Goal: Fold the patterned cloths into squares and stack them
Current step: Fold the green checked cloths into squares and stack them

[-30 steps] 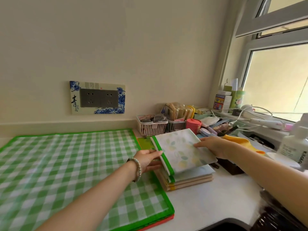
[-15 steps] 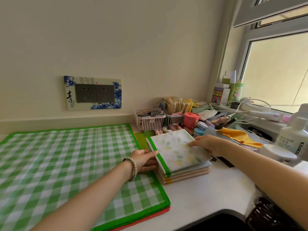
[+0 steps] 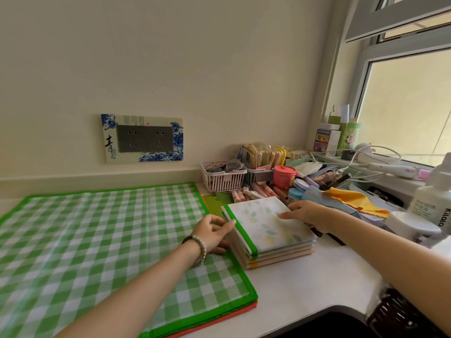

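Our left hand [image 3: 214, 234] pinches the green edge of the folded stack [image 3: 280, 252], right hand [image 3: 307, 213] flat on top; pink basket [image 3: 223, 179] and red tub [image 3: 284, 176] crowd behind, checked cloth [image 3: 97, 240] alongside.

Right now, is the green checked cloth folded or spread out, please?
Spread out: the green checked cloth lies flat across the counter.

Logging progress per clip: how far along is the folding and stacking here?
Done: a stack of folded squares, leaf-print cloth on top. In hand: the left hand holds its green edge, the right hand lies flat on top, seemingly squaring it. Left: the checked cloth lies unfolded, a red-edged one beneath.
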Action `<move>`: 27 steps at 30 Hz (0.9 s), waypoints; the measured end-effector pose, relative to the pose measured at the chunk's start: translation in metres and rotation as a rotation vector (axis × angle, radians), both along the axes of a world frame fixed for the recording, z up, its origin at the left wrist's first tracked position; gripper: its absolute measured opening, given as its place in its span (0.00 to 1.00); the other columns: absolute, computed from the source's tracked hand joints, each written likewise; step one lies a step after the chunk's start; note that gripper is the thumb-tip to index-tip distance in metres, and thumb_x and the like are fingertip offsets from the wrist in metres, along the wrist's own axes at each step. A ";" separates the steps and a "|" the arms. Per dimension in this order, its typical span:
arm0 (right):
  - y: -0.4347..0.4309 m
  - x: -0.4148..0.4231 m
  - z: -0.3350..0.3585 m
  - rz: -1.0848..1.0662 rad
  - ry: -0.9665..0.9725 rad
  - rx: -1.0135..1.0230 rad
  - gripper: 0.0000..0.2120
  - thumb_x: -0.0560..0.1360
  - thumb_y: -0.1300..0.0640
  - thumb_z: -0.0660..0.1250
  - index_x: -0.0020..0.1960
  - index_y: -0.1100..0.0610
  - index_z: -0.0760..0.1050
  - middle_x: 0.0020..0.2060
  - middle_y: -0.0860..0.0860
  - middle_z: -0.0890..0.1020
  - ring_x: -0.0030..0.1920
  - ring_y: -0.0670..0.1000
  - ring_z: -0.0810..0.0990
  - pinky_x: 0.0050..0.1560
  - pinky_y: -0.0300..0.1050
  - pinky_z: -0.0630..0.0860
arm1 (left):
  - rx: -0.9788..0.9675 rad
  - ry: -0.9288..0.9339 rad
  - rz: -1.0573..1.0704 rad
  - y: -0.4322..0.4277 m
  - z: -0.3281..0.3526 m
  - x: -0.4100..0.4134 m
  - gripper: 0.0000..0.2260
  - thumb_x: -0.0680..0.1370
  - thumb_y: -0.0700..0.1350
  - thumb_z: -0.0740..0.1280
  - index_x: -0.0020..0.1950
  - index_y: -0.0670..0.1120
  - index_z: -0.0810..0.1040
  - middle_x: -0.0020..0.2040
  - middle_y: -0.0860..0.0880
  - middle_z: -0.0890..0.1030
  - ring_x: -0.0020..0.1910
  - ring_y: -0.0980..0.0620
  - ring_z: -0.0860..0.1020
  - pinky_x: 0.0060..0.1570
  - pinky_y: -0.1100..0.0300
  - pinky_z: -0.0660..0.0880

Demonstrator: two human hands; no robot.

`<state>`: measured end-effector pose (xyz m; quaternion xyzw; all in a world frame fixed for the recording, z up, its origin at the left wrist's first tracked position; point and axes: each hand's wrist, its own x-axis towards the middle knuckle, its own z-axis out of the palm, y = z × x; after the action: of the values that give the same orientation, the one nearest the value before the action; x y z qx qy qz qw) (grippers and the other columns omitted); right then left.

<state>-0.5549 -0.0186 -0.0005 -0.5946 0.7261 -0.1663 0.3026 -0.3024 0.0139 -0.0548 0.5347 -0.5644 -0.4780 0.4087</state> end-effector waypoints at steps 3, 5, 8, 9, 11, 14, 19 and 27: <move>0.008 0.017 0.012 0.111 0.200 -0.251 0.33 0.72 0.44 0.69 0.71 0.57 0.64 0.70 0.55 0.67 0.67 0.55 0.68 0.65 0.47 0.68 | -0.133 -0.077 0.043 0.006 0.002 0.028 0.20 0.73 0.56 0.68 0.60 0.48 0.69 0.50 0.51 0.77 0.45 0.52 0.80 0.41 0.55 0.81; 0.016 0.035 0.022 0.189 0.214 -0.378 0.34 0.71 0.45 0.70 0.72 0.55 0.62 0.71 0.56 0.65 0.69 0.56 0.66 0.67 0.49 0.67 | -0.203 -0.140 0.044 0.011 0.004 0.054 0.26 0.72 0.57 0.68 0.66 0.49 0.67 0.56 0.51 0.77 0.50 0.52 0.79 0.43 0.57 0.79; 0.032 0.076 0.033 0.306 0.137 -0.399 0.34 0.71 0.44 0.69 0.72 0.52 0.62 0.73 0.54 0.62 0.70 0.55 0.66 0.66 0.49 0.67 | -0.262 -0.250 0.033 0.026 0.009 0.102 0.41 0.63 0.70 0.66 0.70 0.50 0.63 0.61 0.52 0.74 0.55 0.55 0.75 0.43 0.68 0.72; 0.036 0.091 0.032 0.339 0.108 -0.387 0.34 0.71 0.44 0.69 0.72 0.51 0.62 0.73 0.53 0.62 0.70 0.55 0.66 0.66 0.49 0.67 | -0.277 -0.283 0.047 0.032 0.011 0.118 0.49 0.56 0.77 0.64 0.70 0.51 0.63 0.61 0.53 0.73 0.55 0.56 0.74 0.45 0.68 0.70; 0.044 0.123 0.026 0.407 0.102 -0.388 0.33 0.71 0.42 0.69 0.72 0.49 0.62 0.72 0.50 0.63 0.70 0.54 0.65 0.67 0.48 0.65 | -0.263 -0.332 0.093 0.042 0.010 0.151 0.58 0.47 0.81 0.60 0.71 0.51 0.62 0.62 0.54 0.72 0.57 0.56 0.73 0.49 0.65 0.70; 0.054 0.169 0.005 0.519 0.085 -0.382 0.33 0.70 0.41 0.69 0.72 0.49 0.63 0.72 0.48 0.62 0.72 0.52 0.63 0.71 0.49 0.62 | -0.194 -0.385 0.126 0.064 0.001 0.193 0.60 0.46 0.82 0.60 0.72 0.52 0.61 0.66 0.53 0.71 0.61 0.55 0.71 0.57 0.60 0.69; 0.081 0.230 -0.040 0.646 0.028 -0.298 0.30 0.73 0.43 0.68 0.71 0.50 0.64 0.73 0.49 0.62 0.71 0.50 0.64 0.71 0.46 0.62 | -0.073 -0.680 0.028 0.107 -0.008 0.246 0.50 0.54 0.79 0.60 0.72 0.56 0.61 0.72 0.56 0.65 0.70 0.56 0.65 0.67 0.58 0.64; 0.132 0.268 -0.053 0.831 -0.034 -0.184 0.28 0.74 0.41 0.65 0.71 0.44 0.64 0.72 0.43 0.62 0.71 0.45 0.63 0.67 0.38 0.60 | 0.022 -1.048 -0.242 0.157 0.000 0.280 0.51 0.55 0.81 0.57 0.74 0.64 0.51 0.76 0.61 0.47 0.76 0.56 0.48 0.74 0.49 0.51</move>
<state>-0.2871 0.1133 -0.0535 -0.8584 0.4018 -0.1040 0.3016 -0.0226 0.1707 -0.0551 0.6369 -0.7454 -0.1967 0.0088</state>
